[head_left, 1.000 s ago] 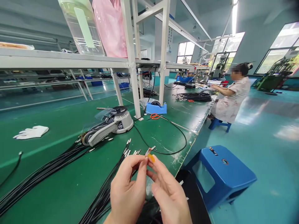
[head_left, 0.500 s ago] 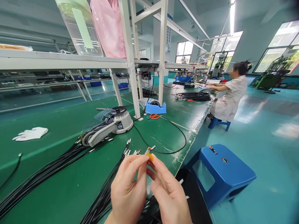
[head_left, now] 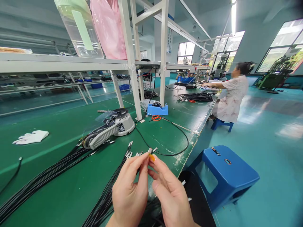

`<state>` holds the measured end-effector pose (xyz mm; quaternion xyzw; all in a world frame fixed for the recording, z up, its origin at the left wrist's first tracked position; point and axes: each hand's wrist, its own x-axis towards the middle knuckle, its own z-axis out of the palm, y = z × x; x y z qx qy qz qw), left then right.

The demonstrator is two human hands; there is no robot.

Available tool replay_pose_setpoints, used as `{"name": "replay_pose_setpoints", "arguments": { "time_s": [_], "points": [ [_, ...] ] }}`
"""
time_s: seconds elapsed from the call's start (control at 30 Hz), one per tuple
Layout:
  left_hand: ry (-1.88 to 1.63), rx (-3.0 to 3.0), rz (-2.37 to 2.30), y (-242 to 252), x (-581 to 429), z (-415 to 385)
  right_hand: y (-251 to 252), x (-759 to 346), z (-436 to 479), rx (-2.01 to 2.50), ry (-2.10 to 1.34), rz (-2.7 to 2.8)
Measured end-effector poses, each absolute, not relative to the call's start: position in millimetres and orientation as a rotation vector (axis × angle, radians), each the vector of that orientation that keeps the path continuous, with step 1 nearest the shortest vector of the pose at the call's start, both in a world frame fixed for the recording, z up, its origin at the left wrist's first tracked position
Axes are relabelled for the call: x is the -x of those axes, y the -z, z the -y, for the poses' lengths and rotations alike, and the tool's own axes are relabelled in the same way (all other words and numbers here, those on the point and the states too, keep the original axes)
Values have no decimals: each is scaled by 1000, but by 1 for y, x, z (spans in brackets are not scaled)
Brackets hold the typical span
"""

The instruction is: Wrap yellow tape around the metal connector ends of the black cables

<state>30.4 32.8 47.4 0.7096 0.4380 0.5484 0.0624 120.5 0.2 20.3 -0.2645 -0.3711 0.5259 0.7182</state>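
Note:
My left hand point(head_left: 131, 186) is closed, thumb and fingertips pinching a small silver cable connector point(head_left: 150, 150). A short piece of amber-yellow tape point(head_left: 152, 157) lies against the connector's lower end. My right hand point(head_left: 171, 192) is closed too, its fingertips on that tape and meeting the left fingertips. The cable behind the connector is hidden by my hands. Just beyond the fingers, several silver connectors point(head_left: 129, 154) end a bundle of black cables point(head_left: 107, 192) on the green tabletop point(head_left: 71, 186).
A grey tape dispenser point(head_left: 123, 126) stands left of centre over more black cables point(head_left: 47, 176). Orange-handled scissors point(head_left: 156, 118) lie by a blue tape holder point(head_left: 157, 109). A white glove point(head_left: 30, 137) is far left. Right are a blue stool point(head_left: 233, 167) and a seated person point(head_left: 233, 94).
The connector has turned in my fingertips, now showing a plain silver face. Both hands stay nearly in place. The co-worker's arms have shifted slightly left.

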Motion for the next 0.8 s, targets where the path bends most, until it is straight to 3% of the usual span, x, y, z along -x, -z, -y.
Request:
{"name": "replay_pose_setpoints", "arguments": {
  "time_s": [0.43, 0.67, 0.8],
  "points": [
    [-1441, -2060, -1371, -52, -27, -40, -24, -127, -2, 676, -1200, 878],
    [-1617, -2201, -1420, -61, -26, -38, -14, -140, -3, 788, -1159, 871],
    [-1639, -2368, -1433, -57, -26, -39, -33, -155, -13, 915, -1065, 913]
  ]
}}
